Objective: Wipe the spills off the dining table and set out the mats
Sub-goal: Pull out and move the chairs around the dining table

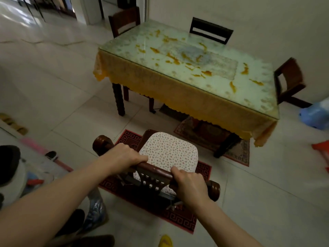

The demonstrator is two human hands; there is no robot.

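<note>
The dining table [204,97] stands ahead of me under a glass top and a yellow cloth. Orange spills [173,58] are smeared across its surface. A dark wooden chair [153,171] with a flowered seat cushion [169,150] stands in front of me, away from the table. My left hand [124,155] grips the chair's top rail on the left, and my right hand [189,184] grips the same rail on the right. I see no mats or cloth on the table.
Three more chairs stand round the table: far left [124,22], far side [211,30], right end [289,81]. Red patterned rugs [178,218] lie under the chair and the table. A blue plastic stool [315,116] is at the right. Shoes and clutter lie at the lower left.
</note>
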